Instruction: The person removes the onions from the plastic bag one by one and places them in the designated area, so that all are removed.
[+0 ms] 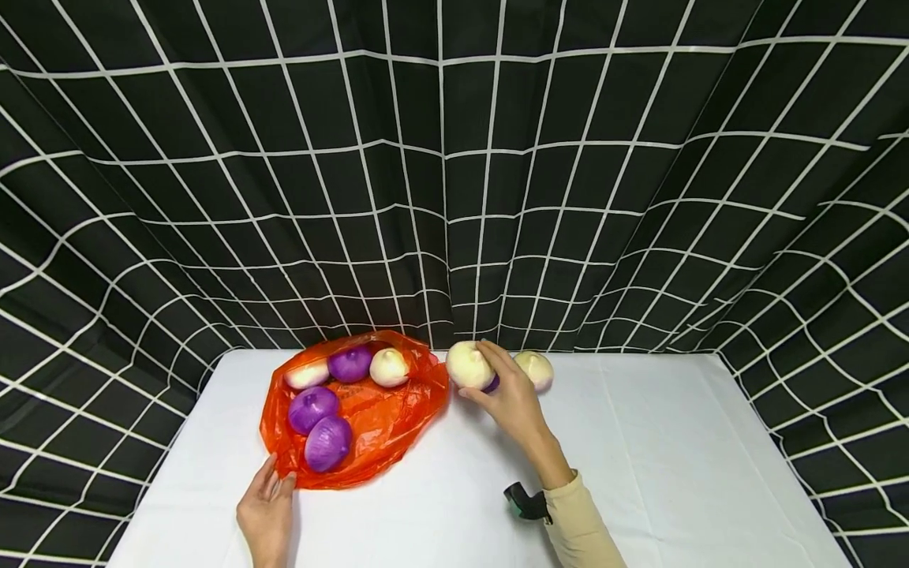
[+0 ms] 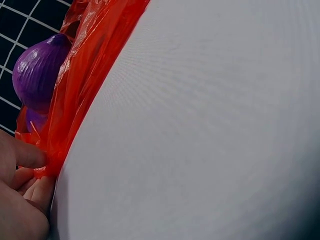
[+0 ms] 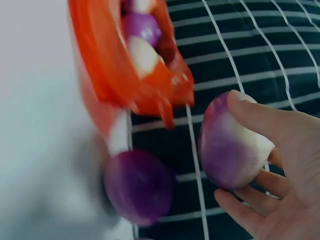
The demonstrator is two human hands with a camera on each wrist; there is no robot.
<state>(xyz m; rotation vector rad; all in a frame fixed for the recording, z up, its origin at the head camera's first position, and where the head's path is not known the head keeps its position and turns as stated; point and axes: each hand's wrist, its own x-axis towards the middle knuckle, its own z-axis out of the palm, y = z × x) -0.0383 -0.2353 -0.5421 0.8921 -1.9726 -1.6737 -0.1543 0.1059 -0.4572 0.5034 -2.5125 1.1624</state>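
My right hand [image 1: 513,398] grips a white and purple onion [image 3: 225,150], thumb on one side and fingers on the other, held above the table to the right of the bag. Under that hand a purple onion [image 3: 140,186] sits on the table, mostly hidden in the head view. The red plastic bag [image 1: 387,426] lies spread open with several purple and whitish onions inside, among them a purple onion [image 1: 329,443] at its near side. At the bag's near left edge my left hand [image 1: 266,509] pinches the film between thumb and fingers.
A pale onion [image 1: 534,369] stands on the white table [image 1: 675,465], just right of my right hand. Black curtain [image 1: 454,173] with a white grid hangs behind the table and along both sides. A dark wrist mount [image 1: 525,502] sticks out from the right sleeve.
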